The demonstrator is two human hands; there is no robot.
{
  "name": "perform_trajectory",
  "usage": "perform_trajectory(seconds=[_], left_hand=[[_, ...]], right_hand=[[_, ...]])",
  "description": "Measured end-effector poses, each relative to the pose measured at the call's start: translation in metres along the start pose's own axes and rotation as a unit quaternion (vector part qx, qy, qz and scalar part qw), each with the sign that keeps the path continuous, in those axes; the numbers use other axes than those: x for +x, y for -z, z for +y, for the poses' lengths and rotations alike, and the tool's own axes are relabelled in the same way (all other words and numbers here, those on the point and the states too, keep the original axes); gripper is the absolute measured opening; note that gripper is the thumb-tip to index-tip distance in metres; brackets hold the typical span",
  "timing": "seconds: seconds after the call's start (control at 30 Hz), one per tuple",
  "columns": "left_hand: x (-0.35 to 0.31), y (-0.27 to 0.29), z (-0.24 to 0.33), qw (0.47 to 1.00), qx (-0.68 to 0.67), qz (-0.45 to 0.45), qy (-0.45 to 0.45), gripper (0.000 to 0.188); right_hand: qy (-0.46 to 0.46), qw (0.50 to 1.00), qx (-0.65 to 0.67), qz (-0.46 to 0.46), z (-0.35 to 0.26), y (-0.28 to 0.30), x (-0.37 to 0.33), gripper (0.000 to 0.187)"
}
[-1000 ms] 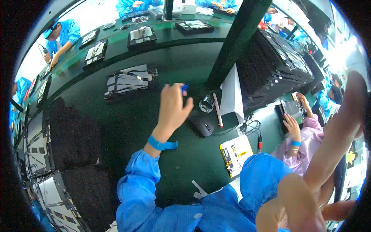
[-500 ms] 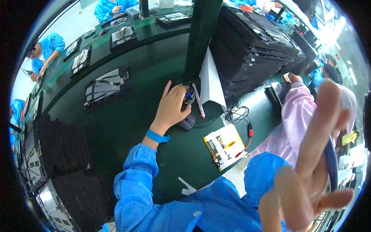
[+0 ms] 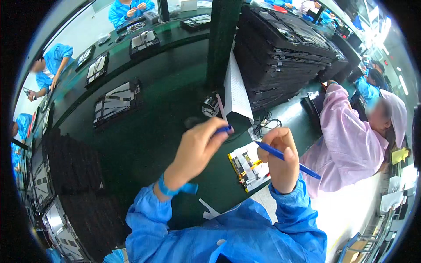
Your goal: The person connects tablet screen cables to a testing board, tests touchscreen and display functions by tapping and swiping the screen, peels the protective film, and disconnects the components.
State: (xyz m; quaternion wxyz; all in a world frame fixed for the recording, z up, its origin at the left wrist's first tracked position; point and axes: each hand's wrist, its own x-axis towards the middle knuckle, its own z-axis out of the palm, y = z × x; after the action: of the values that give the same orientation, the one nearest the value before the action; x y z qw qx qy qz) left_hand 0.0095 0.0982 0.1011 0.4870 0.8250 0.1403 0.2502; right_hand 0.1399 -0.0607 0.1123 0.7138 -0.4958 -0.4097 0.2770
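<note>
A blue pen [image 3: 307, 170] is held slantwise in the bent fingers of my right hand [image 3: 284, 162]. My left hand [image 3: 193, 149], with a blue band at its wrist, pinches a short blue piece that looks like a pen cap [image 3: 223, 129]. The two hands are apart, with the cap pointing toward the pen's end. Just beyond my left hand a small round metallic object [image 3: 211, 106] sits beside a pink pen [image 3: 220, 105]. Below and between my hands lies a flat white device part with yellow edges [image 3: 247, 170], partly covered by my right hand.
Tall stacks of black trays or panels [image 3: 285, 72] stand at the back right, beside folded white paper [image 3: 237, 90] and black cables [image 3: 268, 122]. A dark post [image 3: 221, 48] rises nearby. An opened device [image 3: 115, 103] lies left. A person in pink [image 3: 346, 144] is at right.
My left hand has left the round metallic object and come nearer, holding the blue piece. My right hand, raised and blurred before, has come down over the table with the blue pen.
</note>
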Motion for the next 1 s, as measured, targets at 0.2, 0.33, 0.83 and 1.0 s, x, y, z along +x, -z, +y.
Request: perform_trajectory(seconds=[0.2, 0.33, 0.83, 1.0], left_hand=[[-0.027, -0.003, 0.030, 0.997, 0.014, -0.002, -0.080, 0.019], [-0.030, -0.007, 0.036, 0.986, 0.093, 0.005, -0.137, 0.020], [-0.120, 0.016, -0.043, 0.924, -0.310, -0.078, 0.211, 0.035], [-0.208, 0.036, -0.002, 0.951, -0.109, 0.243, 0.155, 0.046]], right_hand=[[-0.016, 0.995, 0.049, -0.089, -0.009, 0.001, -0.005, 0.037], [-0.038, 0.988, 0.025, -0.147, -0.005, 0.007, -0.004, 0.031], [0.248, 0.767, -0.418, -0.420, 0.044, -0.079, 0.054, 0.051], [0.405, 0.562, -0.549, -0.468, 0.125, -0.096, 0.096, 0.020]])
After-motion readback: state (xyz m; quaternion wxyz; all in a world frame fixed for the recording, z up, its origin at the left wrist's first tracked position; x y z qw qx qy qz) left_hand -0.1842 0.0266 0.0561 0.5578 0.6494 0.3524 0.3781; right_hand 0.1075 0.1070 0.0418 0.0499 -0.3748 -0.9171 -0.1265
